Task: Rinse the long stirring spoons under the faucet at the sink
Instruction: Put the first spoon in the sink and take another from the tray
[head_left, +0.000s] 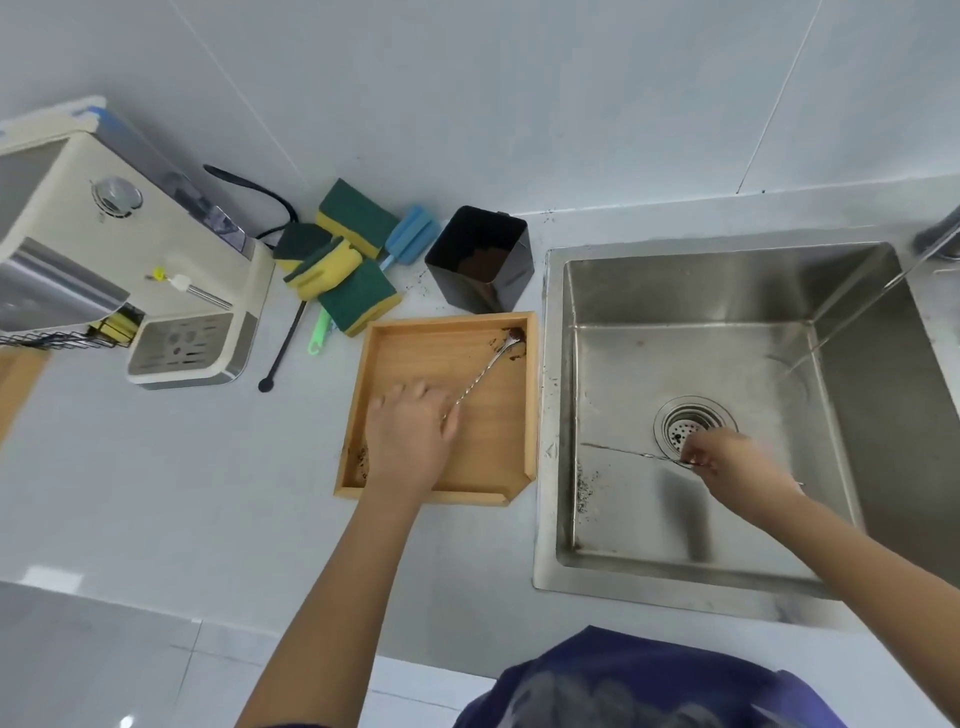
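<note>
Right fingers (698, 460) pinch one spoon (623, 451) in the sink (571, 291); left fingers (449, 415) close on the dirty spoon (488, 371), unrinsed.

Both bare forearms are extended forward from the lower edge of the view, well apart from each other. The left hand (410, 431) is held palm down with the fingers spread and blurred, the thumb side being laid against the thin handle of a long spoon (483, 376). The right hand (727, 460) is stretched further to the right and lower, its wrist bent slightly inward, and the fingertips (696, 460) are pinched together around the end of a second spoon (623, 452).
</note>
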